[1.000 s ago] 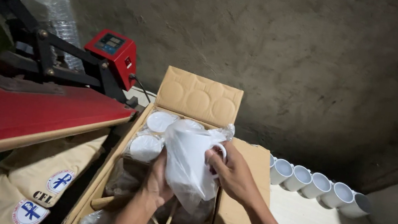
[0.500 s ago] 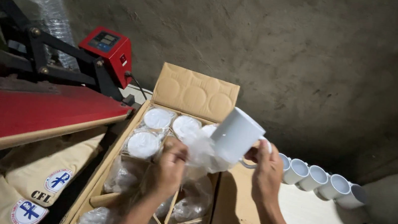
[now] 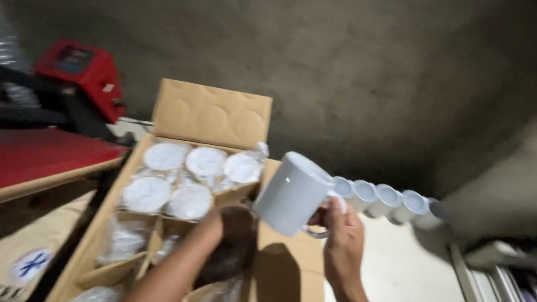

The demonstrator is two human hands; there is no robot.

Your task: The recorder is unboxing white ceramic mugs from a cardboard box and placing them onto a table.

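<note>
White mug (image 3: 292,193) tilted, mouth up-right, right hand (image 3: 342,238)

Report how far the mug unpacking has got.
Done: several white mugs already stand in a row along the wall. In hand: the right hand holds a bare white mug by its handle above the cardboard box, while the left hand reaches into an emptied cell. Left: at least five wrapped mugs remain in the box's far cells.

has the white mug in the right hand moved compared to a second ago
Yes. The white mug was down in the cardboard box, still wrapped in plastic. The right hand now holds it bare, lifted above the box's right edge, toward the row of mugs.
</note>
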